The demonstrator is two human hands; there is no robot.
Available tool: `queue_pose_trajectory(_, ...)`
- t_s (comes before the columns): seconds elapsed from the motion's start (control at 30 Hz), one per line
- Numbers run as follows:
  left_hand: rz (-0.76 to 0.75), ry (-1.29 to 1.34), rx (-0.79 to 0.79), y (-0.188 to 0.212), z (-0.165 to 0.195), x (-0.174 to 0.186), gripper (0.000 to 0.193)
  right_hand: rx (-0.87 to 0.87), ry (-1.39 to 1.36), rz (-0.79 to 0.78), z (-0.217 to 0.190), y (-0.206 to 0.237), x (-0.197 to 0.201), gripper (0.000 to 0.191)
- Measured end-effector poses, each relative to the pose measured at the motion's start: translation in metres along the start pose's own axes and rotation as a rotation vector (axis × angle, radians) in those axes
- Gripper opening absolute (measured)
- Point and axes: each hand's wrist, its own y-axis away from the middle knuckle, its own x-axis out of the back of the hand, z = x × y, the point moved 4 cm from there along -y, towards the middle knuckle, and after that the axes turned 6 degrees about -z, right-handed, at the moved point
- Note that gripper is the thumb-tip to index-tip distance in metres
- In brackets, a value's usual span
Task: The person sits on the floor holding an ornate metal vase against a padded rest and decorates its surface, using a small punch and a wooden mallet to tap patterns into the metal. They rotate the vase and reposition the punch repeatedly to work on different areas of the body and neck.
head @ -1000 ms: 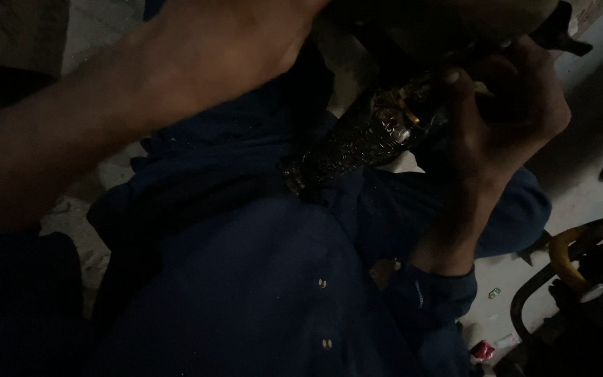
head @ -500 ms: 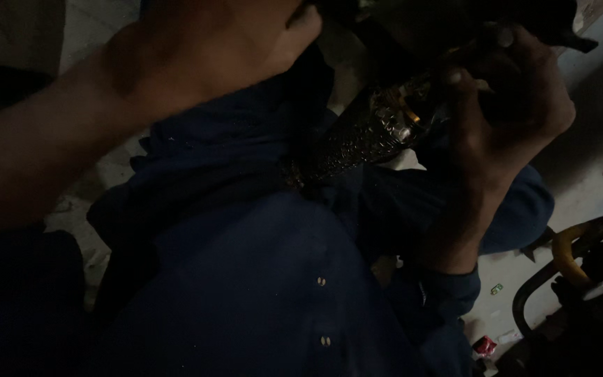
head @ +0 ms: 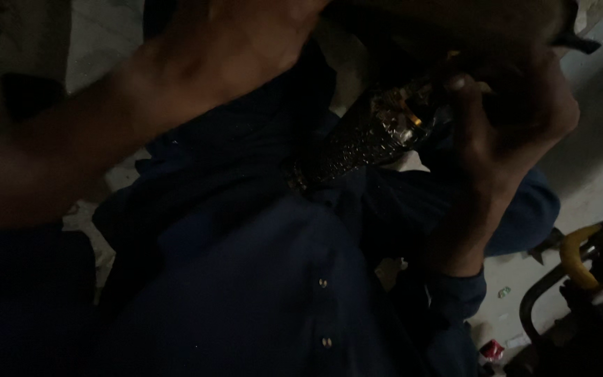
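- The left hand (head: 239,49) is at upper left, its forearm running down to the left edge.
- The right hand (head: 511,119) is at upper right, closed around a long speckled object (head: 364,143).
- That object slants down-left between the hands, above the buttoned shirt (head: 259,293).
- A machine with a curved handle (head: 581,251) sits on the floor (head: 594,195) at lower right.

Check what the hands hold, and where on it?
Right hand grips the upper end of a dark glittery part. Left hand reaches above it; its hold cannot be told.
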Motion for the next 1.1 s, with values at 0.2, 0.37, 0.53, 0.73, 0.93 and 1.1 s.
queue_pose_trajectory(0.2,0.047,-0.221,-0.034,-0.001,0.002,-0.002,0.020,0.023,0.029,-0.015,0.005,0.007,0.004,0.027)
queue_pose_trajectory(0.37,-0.014,0.000,0.003,-0.001,-0.001,0.003,0.034,0.035,0.025,-0.021,0.011,0.010,0.006,0.029)
queue_pose_trajectory(0.53,-0.014,-0.134,-0.055,-0.005,0.002,0.005,0.029,0.017,0.037,-0.009,0.011,0.007,0.007,0.031)
queue_pose_trajectory(0.73,0.063,-0.003,-0.125,-0.003,0.004,0.007,0.014,0.041,0.011,-0.020,0.003,0.007,0.006,0.032)
queue_pose_trajectory(0.93,-0.030,0.075,-0.007,-0.004,0.003,0.003,0.011,0.017,-0.019,-0.023,0.001,0.008,0.005,0.028)
queue_pose_trajectory(1.1,-0.008,0.109,0.059,-0.005,0.009,0.008,0.007,-0.003,-0.093,0.043,-0.002,0.007,-0.001,0.033)
